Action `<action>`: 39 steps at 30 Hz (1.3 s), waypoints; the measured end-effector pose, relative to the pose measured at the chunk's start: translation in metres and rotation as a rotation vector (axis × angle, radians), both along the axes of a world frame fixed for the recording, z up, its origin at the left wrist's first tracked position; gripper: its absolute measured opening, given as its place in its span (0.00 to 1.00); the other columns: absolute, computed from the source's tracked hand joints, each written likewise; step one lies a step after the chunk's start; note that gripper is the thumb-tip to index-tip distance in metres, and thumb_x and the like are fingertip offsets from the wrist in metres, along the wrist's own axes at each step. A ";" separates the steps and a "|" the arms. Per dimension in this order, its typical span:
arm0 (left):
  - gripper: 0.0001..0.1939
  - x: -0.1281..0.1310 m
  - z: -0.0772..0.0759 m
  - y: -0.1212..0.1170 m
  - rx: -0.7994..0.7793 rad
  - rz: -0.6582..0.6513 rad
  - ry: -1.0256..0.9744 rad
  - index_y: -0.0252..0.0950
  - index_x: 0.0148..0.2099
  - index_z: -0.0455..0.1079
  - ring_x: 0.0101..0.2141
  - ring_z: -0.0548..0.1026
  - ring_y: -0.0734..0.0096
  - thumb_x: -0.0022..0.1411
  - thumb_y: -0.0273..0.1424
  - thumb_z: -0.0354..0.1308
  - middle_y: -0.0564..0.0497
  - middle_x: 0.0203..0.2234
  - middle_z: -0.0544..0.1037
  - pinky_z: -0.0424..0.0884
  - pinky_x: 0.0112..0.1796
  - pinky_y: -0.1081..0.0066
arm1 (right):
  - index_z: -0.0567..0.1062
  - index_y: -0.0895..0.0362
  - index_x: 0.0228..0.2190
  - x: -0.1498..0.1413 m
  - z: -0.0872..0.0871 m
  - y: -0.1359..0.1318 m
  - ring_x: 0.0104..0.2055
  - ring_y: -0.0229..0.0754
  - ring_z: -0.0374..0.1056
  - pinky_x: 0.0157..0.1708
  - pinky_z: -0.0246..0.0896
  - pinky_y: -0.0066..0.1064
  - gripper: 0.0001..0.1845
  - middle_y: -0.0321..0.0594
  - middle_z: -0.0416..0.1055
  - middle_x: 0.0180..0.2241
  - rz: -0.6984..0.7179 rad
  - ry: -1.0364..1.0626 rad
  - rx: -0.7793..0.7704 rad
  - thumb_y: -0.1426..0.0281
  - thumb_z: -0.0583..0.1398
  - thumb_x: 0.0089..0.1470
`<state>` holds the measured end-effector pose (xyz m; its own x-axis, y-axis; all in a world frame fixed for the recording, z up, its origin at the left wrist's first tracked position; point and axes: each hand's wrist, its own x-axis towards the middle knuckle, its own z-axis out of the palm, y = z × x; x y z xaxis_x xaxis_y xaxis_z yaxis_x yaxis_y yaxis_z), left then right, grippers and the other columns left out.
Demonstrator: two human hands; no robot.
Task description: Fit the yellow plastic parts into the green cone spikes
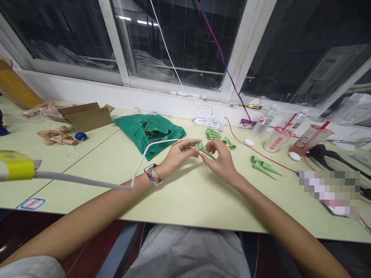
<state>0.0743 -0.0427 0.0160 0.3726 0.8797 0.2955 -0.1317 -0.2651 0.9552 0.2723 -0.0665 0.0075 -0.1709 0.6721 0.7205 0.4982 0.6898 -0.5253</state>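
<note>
A green plastic spike (205, 150), wide at one end and pointed at the other, is held above the table between my two hands. My left hand (182, 153), with a watch on its wrist, pinches the wide end. The fingers of my right hand (219, 157) close around the tapered part. Behind my hands lie several similar green spikes (213, 134), and a small group with yellowish bits (229, 144) is just beside them. Farther right rests another cluster of green spikes (264, 166). A torn green plastic bag (133, 129) with green pieces inside lies to the left.
A white cable (87, 179) crosses in front of my left forearm. At the back stand a power strip (209, 123), a clear bottle (263, 122) and drink cups (278, 139). Left are a cardboard box (87, 117) and wooden toys with a blue ball (80, 136). A red wire runs rightward.
</note>
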 end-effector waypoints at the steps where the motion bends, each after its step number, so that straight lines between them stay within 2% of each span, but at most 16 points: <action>1: 0.24 0.000 -0.002 0.001 0.000 -0.008 -0.012 0.36 0.56 0.78 0.40 0.82 0.60 0.59 0.38 0.70 0.43 0.42 0.83 0.79 0.48 0.59 | 0.71 0.53 0.38 0.001 0.000 -0.001 0.35 0.42 0.67 0.36 0.64 0.35 0.08 0.37 0.70 0.34 0.028 0.030 -0.070 0.68 0.65 0.58; 3: 0.24 0.000 -0.005 0.004 -0.013 -0.022 -0.038 0.37 0.57 0.78 0.41 0.82 0.60 0.59 0.37 0.70 0.44 0.43 0.83 0.78 0.50 0.58 | 0.73 0.54 0.39 0.001 0.001 0.000 0.35 0.42 0.69 0.36 0.65 0.35 0.09 0.37 0.73 0.34 0.080 0.106 -0.199 0.64 0.65 0.58; 6: 0.23 -0.004 -0.006 0.013 -0.034 -0.003 -0.095 0.37 0.56 0.78 0.41 0.82 0.62 0.59 0.37 0.69 0.44 0.45 0.82 0.77 0.50 0.58 | 0.74 0.54 0.36 -0.004 0.000 0.007 0.35 0.42 0.71 0.36 0.66 0.34 0.11 0.38 0.75 0.34 0.123 0.194 -0.312 0.60 0.65 0.59; 8: 0.21 -0.010 0.000 0.020 -0.030 0.057 -0.165 0.37 0.54 0.79 0.41 0.81 0.63 0.59 0.37 0.69 0.45 0.44 0.82 0.78 0.48 0.60 | 0.74 0.54 0.36 -0.008 -0.006 0.016 0.36 0.42 0.72 0.37 0.66 0.34 0.10 0.38 0.75 0.34 0.138 0.193 -0.363 0.60 0.61 0.62; 10: 0.17 -0.018 0.008 0.027 -0.007 0.147 -0.288 0.35 0.49 0.80 0.41 0.81 0.63 0.59 0.35 0.67 0.45 0.43 0.81 0.78 0.47 0.61 | 0.75 0.54 0.36 -0.011 -0.017 0.025 0.38 0.43 0.71 0.39 0.66 0.36 0.10 0.38 0.76 0.35 0.117 0.115 -0.378 0.64 0.55 0.65; 13: 0.17 -0.028 0.019 0.033 0.011 0.195 -0.380 0.34 0.49 0.79 0.39 0.81 0.63 0.58 0.34 0.65 0.46 0.38 0.80 0.78 0.47 0.60 | 0.76 0.55 0.40 -0.016 -0.038 0.035 0.47 0.48 0.69 0.48 0.66 0.42 0.11 0.44 0.75 0.41 0.023 -0.141 -0.273 0.73 0.53 0.64; 16: 0.18 -0.032 0.023 0.035 0.005 0.210 -0.425 0.33 0.50 0.78 0.36 0.80 0.66 0.58 0.34 0.65 0.47 0.36 0.79 0.78 0.43 0.64 | 0.76 0.57 0.48 -0.028 -0.050 0.043 0.53 0.54 0.63 0.54 0.62 0.49 0.15 0.51 0.73 0.47 -0.008 -0.396 -0.115 0.76 0.54 0.63; 20: 0.18 -0.033 0.020 0.038 0.009 0.222 -0.465 0.33 0.50 0.78 0.34 0.78 0.70 0.58 0.34 0.65 0.49 0.35 0.78 0.77 0.39 0.69 | 0.76 0.57 0.49 -0.054 -0.048 0.061 0.56 0.55 0.59 0.57 0.59 0.50 0.14 0.52 0.72 0.50 0.008 -0.525 0.020 0.73 0.54 0.66; 26: 0.16 -0.035 0.017 0.042 -0.026 0.258 -0.465 0.33 0.47 0.79 0.33 0.77 0.71 0.58 0.34 0.65 0.49 0.35 0.78 0.77 0.39 0.70 | 0.79 0.57 0.45 -0.077 -0.046 0.083 0.54 0.54 0.58 0.56 0.59 0.48 0.12 0.49 0.73 0.46 0.016 -0.582 0.030 0.69 0.56 0.67; 31: 0.16 -0.035 0.017 0.041 -0.038 0.245 -0.468 0.33 0.48 0.79 0.34 0.77 0.71 0.58 0.34 0.64 0.48 0.35 0.78 0.76 0.37 0.71 | 0.79 0.56 0.41 -0.071 -0.047 0.069 0.55 0.54 0.58 0.55 0.59 0.47 0.09 0.49 0.72 0.46 0.104 -0.576 0.100 0.73 0.57 0.64; 35: 0.16 -0.035 0.018 0.040 -0.053 0.256 -0.459 0.34 0.48 0.80 0.32 0.76 0.71 0.57 0.34 0.65 0.49 0.35 0.78 0.76 0.35 0.71 | 0.76 0.54 0.38 -0.065 -0.043 0.042 0.55 0.53 0.60 0.56 0.59 0.46 0.07 0.45 0.74 0.42 0.211 -0.540 0.099 0.74 0.58 0.63; 39: 0.18 -0.035 0.020 0.039 -0.057 0.248 -0.440 0.34 0.49 0.79 0.32 0.78 0.70 0.57 0.35 0.66 0.48 0.35 0.79 0.76 0.36 0.71 | 0.74 0.53 0.37 -0.054 -0.035 0.009 0.50 0.49 0.64 0.51 0.61 0.43 0.07 0.44 0.74 0.38 0.341 -0.556 0.087 0.72 0.55 0.67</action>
<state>0.0397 -0.0039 0.0360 0.0012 0.9451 0.3268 -0.4645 -0.2889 0.8371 0.2183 -0.0570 -0.0274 -0.7267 0.4577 0.5123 0.4252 0.8854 -0.1879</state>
